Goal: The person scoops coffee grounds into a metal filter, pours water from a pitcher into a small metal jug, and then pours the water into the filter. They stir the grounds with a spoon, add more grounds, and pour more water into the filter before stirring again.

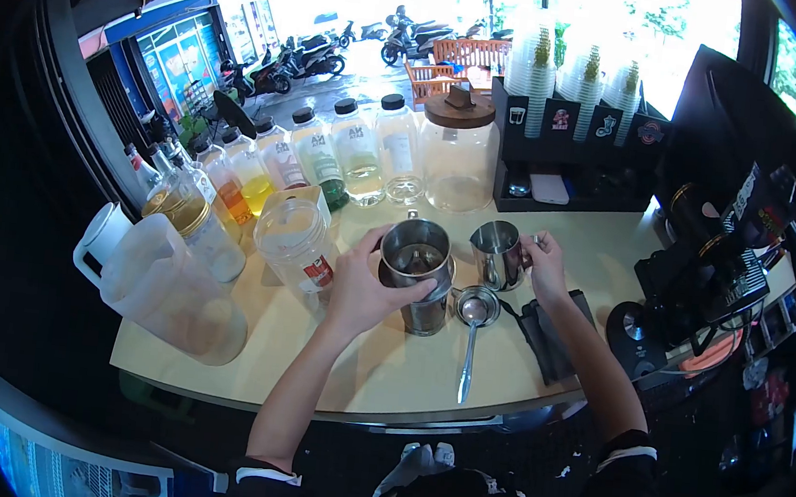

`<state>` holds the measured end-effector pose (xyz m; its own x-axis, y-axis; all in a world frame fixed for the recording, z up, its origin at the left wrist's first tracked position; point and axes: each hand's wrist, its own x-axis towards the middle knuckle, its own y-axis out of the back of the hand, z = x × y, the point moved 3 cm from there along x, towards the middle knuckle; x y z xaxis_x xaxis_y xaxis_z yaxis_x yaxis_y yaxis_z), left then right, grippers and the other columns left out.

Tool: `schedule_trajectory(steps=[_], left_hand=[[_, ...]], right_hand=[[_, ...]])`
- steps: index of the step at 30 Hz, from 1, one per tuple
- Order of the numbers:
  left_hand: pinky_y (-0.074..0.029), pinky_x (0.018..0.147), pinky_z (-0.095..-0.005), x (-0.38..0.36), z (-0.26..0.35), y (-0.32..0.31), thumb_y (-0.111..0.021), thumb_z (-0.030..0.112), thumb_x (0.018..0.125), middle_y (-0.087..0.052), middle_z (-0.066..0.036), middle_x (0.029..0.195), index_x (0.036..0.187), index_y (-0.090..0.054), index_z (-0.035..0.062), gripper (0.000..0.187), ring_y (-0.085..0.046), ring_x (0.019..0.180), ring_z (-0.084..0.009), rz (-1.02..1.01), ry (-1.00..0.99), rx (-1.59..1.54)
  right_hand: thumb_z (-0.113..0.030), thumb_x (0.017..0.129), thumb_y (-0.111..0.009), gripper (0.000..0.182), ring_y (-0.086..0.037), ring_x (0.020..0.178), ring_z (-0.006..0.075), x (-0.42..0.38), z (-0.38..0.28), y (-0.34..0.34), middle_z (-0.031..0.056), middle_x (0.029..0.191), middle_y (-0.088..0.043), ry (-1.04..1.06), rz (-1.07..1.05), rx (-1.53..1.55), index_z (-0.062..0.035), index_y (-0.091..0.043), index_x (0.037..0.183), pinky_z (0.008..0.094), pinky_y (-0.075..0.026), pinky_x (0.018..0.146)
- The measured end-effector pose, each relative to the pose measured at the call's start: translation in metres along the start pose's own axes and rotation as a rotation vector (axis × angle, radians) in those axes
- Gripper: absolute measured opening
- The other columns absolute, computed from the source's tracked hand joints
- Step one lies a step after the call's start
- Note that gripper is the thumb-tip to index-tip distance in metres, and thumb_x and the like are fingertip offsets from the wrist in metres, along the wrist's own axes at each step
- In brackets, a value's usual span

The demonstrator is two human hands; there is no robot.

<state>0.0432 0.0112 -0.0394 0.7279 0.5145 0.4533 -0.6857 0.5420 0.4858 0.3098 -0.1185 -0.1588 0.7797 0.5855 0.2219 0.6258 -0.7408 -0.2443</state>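
Observation:
My left hand [370, 289] is wrapped round an open-topped metal cup [415, 247], which sits over a second metal vessel [425, 316] on the counter. My right hand [542, 262] grips the handle of a metal pitcher [497, 256] just right of the cup. In front of the pitcher lies a metal strainer [479, 306], and a spoon handle [467, 365] reaches from it towards the counter's front edge. A dark folded cloth [552, 340] lies below my right forearm. The inside of the cup is partly in shadow.
Large plastic jugs [169, 289] and a clear tub [293, 238] stand at the left. Several labelled bottles [359, 154] and a wooden-lidded jar [457, 163] line the back. A black rack [572, 136] holds stacked cups. Dark equipment [703, 268] stands at the right.

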Motion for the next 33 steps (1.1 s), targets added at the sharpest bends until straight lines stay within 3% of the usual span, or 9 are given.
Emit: schedule_trajectory(steps=[3,8,11,13,23,28,33], left_hand=[[-0.044,0.097,-0.0335,0.006,0.005,0.005,-0.086,0.023,0.06,-0.066,-0.012,0.107,0.118,-0.056,-0.0001,0.069,-0.061,0.105,-0.0203,0.005,-0.021,-0.008],[-0.043,0.098,-0.0339,0.012,0.012,0.01,-0.086,0.022,0.059,-0.066,-0.012,0.107,0.117,-0.056,0.0,0.069,-0.061,0.105,-0.0208,0.003,-0.036,0.025],[-0.043,0.098,-0.0343,0.015,0.015,0.013,-0.086,0.022,0.059,-0.066,-0.012,0.107,0.117,-0.057,0.0004,0.068,-0.061,0.105,-0.021,0.005,-0.052,0.054],[-0.047,0.094,-0.0363,0.017,0.016,0.014,-0.085,0.026,0.058,-0.067,-0.014,0.104,0.115,-0.056,-0.0013,0.07,-0.064,0.102,-0.0246,0.045,-0.128,0.102],[-0.047,0.093,-0.0374,0.015,0.014,0.016,-0.085,0.023,0.057,-0.066,-0.013,0.105,0.117,-0.056,0.0027,0.07,-0.063,0.102,-0.0254,0.03,-0.156,0.053],[-0.045,0.093,-0.0382,0.008,0.002,0.015,-0.086,0.021,0.055,-0.063,-0.011,0.114,0.122,-0.053,0.0053,0.076,-0.06,0.105,-0.0269,0.087,-0.307,0.161],[-0.044,0.095,-0.0386,0.001,-0.004,0.014,-0.086,0.02,0.057,-0.059,-0.011,0.121,0.125,-0.051,0.0068,0.077,-0.058,0.109,-0.0272,0.113,-0.33,0.123]], right_hand=[[-0.014,0.093,-0.059,0.014,-0.049,0.065,0.0038,0.002,0.01,0.008,-0.003,0.07,-0.053,0.015,0.016,0.019,-0.008,-0.051,0.083,0.0198,-0.039,0.06],[-0.017,0.095,-0.056,0.016,-0.053,0.065,0.0062,-0.005,0.007,0.013,-0.001,0.071,-0.054,0.03,0.038,-0.087,-0.0088,-0.048,0.084,0.0225,-0.043,0.06],[-0.016,0.095,-0.055,0.016,-0.049,0.066,0.0049,-0.005,0.017,0.021,-0.0026,0.071,-0.052,-0.014,0.037,-0.091,-0.0078,-0.05,0.084,0.0215,-0.041,0.062],[-0.017,0.096,-0.055,0.016,-0.05,0.067,0.0053,-0.007,0.019,0.025,-0.0022,0.072,-0.052,-0.014,0.039,-0.084,-0.0077,-0.049,0.084,0.0217,-0.041,0.063],[-0.023,0.097,-0.053,0.022,-0.052,0.071,0.0061,-0.015,0.011,0.026,-0.0018,0.074,-0.054,-0.07,0.025,-0.194,-0.0066,-0.053,0.083,0.0238,-0.043,0.067],[-0.026,0.098,-0.052,0.025,-0.049,0.071,0.0054,-0.018,0.012,0.026,-0.0024,0.074,-0.053,-0.041,-0.025,-0.223,-0.006,-0.055,0.082,0.0228,-0.04,0.066],[-0.025,0.098,-0.052,0.026,-0.045,0.069,0.0049,-0.023,0.006,0.019,-0.0031,0.073,-0.051,-0.021,-0.005,-0.24,-0.0061,-0.055,0.081,0.022,-0.037,0.064]])
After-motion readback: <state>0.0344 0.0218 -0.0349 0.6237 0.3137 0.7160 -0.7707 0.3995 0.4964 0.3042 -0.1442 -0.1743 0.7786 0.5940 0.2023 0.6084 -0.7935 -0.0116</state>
